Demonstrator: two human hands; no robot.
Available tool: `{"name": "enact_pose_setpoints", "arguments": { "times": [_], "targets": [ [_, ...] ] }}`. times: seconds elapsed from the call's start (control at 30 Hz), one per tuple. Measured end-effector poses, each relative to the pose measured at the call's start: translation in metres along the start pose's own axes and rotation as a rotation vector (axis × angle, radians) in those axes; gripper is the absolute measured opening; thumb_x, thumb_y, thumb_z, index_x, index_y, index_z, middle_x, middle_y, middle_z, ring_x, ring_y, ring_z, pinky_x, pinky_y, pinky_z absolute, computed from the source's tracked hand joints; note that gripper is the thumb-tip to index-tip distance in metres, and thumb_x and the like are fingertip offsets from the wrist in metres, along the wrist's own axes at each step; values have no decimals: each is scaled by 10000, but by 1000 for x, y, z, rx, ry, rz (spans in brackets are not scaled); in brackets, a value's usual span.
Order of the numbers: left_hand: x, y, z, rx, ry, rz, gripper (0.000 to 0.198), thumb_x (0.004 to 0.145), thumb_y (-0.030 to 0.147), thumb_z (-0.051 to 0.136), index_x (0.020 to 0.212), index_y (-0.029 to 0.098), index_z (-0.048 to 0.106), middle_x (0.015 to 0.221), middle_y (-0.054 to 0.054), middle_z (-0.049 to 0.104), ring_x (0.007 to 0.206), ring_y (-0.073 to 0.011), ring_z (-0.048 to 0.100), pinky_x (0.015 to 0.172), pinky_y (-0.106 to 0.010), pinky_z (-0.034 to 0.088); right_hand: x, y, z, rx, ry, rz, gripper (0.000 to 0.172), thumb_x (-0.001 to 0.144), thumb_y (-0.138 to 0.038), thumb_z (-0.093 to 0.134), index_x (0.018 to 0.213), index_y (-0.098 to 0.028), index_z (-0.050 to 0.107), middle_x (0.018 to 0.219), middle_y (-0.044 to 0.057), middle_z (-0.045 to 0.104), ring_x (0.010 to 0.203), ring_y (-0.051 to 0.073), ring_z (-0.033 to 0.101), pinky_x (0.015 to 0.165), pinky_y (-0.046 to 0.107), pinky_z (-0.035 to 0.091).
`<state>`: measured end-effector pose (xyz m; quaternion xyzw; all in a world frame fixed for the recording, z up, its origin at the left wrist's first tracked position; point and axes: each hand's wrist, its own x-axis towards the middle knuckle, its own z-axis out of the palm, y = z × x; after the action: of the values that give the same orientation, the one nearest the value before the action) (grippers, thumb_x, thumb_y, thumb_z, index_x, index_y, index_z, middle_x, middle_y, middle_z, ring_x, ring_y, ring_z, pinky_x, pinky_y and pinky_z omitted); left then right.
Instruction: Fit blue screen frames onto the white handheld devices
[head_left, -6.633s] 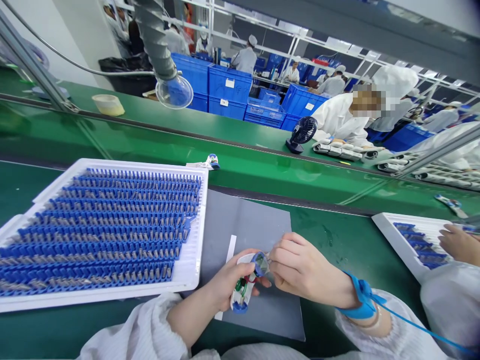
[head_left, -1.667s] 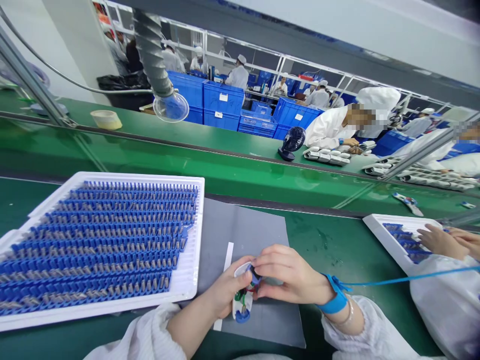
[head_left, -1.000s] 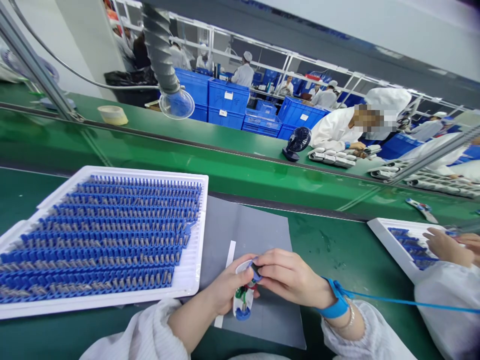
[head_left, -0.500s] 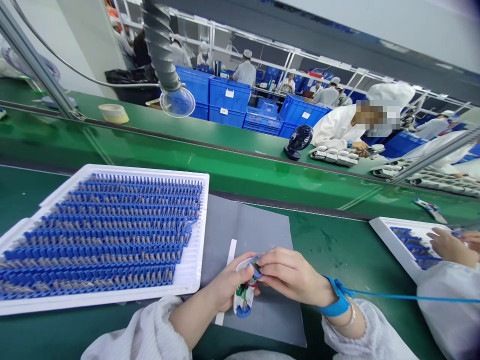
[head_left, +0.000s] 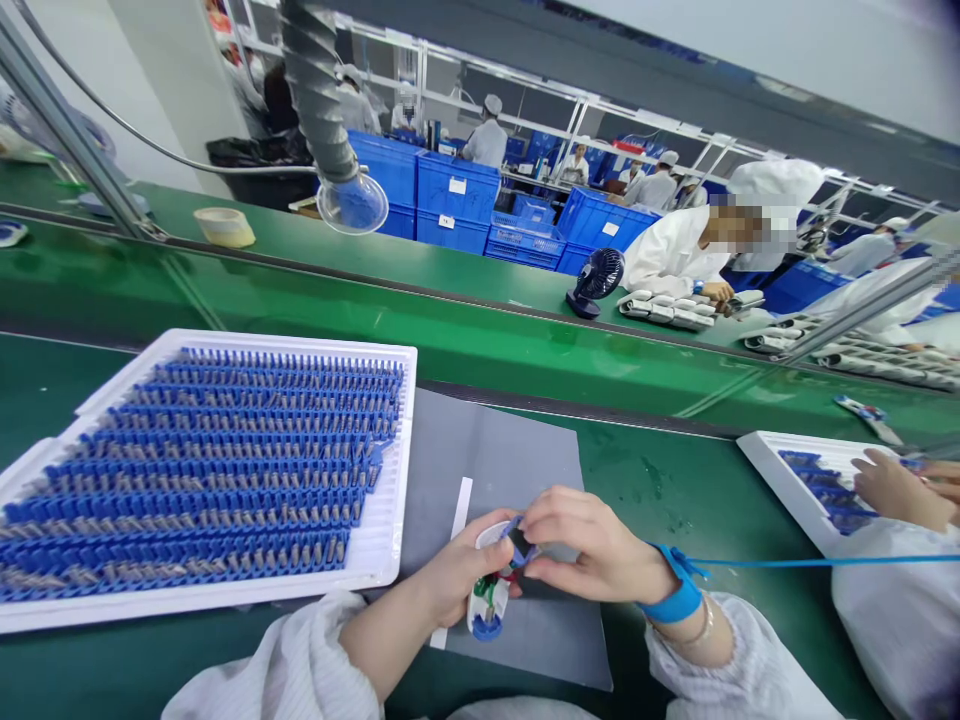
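Note:
My left hand [head_left: 461,575] is wrapped round a small white device housing [head_left: 487,612], which is tilted over the grey mat [head_left: 525,440]. The housing is open along its face, with green and red parts showing inside and a blue cap at its lower end. At its upper end sits a blue-framed piece with a dark window [head_left: 522,538]. My left thumb presses beside this piece. My right hand [head_left: 589,545] pinches its right edge between thumb and fingers; the fingertips are partly hidden. A blue wrist strap [head_left: 671,590] circles my right wrist.
To the left lies a white tray [head_left: 407,450] with rows of blue parts bearing grey pins. Another person's hands [head_left: 900,490] are over a smaller white tray [head_left: 780,500] at right. A clear partition stands beyond, with a small fan [head_left: 598,280] behind it. The strap's blue cord runs rightward.
My right hand's fingers have shifted, spreading slightly from the thumb, and more of the dark window shows. The blue-framed piece has turned a little. My left hand holds nearly still.

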<state>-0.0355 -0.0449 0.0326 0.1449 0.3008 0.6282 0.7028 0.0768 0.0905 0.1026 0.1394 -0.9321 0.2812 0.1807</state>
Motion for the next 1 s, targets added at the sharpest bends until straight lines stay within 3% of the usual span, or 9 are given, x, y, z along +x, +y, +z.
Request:
{"name": "enact_pose_setpoints", "arguments": {
  "times": [0.1,0.37,0.53,0.63,0.73,0.8,0.9,1.0],
  "targets": [
    [0,-2,-1,52,-25,0,632,525,531,778,977,149,557,767,-22,585,693,-123,587,550,-187,442,6,1,-6,71,23,59,81,880,-203,529,956,-176,527,878,63,593,815,152,536,723,299,463],
    [1,-2,-1,124,-15,-12,601,531,517,780,957,164,546,789,-22,578,737,-152,595,569,-207,425,12,4,-6,231,-171,244,70,895,-192,479,852,-165,528,786,35,567,730,125,508,655,239,430],
    [2,-5,4,23,-1,23,617,585,577,719,1014,162,565,857,-58,605,741,-156,588,587,-225,415,-2,-2,-8,290,-128,323,72,903,-207,473,852,-169,508,788,32,548,672,111,475,633,234,419],
    [2,-5,4,0,24,56,654,620,613,670,1082,167,546,931,-85,599,791,-181,587,619,-247,419,-16,-2,-1,385,-28,397,83,902,-233,493,852,-172,518,818,44,553,733,131,501,688,270,434],
    [2,-4,0,234,137,229,655,661,612,632,1155,200,508,1199,-129,502,1015,-245,537,782,-316,429,-28,4,15,566,225,597,143,888,-316,538,860,-177,520,800,30,541,731,131,511,672,262,435],
    [2,-3,-4,526,208,408,609,668,560,658,1151,216,515,1386,-124,325,1229,-294,378,967,-375,342,-32,8,27,768,313,752,232,874,-396,554,949,-178,521,778,18,543,681,114,514,617,232,425],
    [1,-4,-7,807,207,519,574,675,468,692,1166,236,506,1468,-107,160,1333,-316,221,1056,-420,255,-31,13,40,1054,263,877,388,827,-462,603,1073,-172,523,769,13,553,637,94,515,564,197,406],
    [2,-8,-7,883,216,507,616,642,428,730,1174,239,484,1473,-127,105,1282,-328,316,1006,-454,332,-27,14,42,1150,233,913,384,751,-429,699,982,-142,591,749,8,553,606,73,490,554,181,399]
  ]
}}
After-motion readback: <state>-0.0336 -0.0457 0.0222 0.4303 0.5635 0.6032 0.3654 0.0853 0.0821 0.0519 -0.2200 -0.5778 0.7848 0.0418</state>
